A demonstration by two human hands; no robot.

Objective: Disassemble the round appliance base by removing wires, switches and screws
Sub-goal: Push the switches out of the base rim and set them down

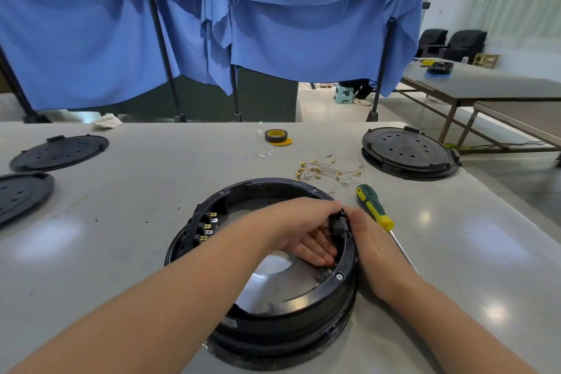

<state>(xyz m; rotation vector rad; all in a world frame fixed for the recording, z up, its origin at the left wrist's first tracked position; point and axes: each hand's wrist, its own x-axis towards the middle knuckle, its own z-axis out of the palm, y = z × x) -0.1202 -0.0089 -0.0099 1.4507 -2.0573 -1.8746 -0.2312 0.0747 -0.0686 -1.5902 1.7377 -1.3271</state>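
A round black appliance base point(267, 322) lies open on the grey table point(127, 222) in front of me. Both hands meet at a black switch point(339, 223) set in its right rim. My left hand point(299, 229) reaches inside the ring, fingers curled against the switch from within. My right hand point(368, 241) lies outside the rim, its thumb pressing the switch from outside. On the left inner wall, several switches with brass terminals point(209, 226) remain mounted. A pile of removed thin wires with brass connectors point(326, 171) lies behind the base.
A green-and-yellow screwdriver point(375, 209) lies right of the base. Yellow tape roll point(276, 136) sits at the back. Another black base point(408, 152) stands far right; two black covers point(57, 152) point(21, 194) lie at the left. Blue cloth hangs behind.
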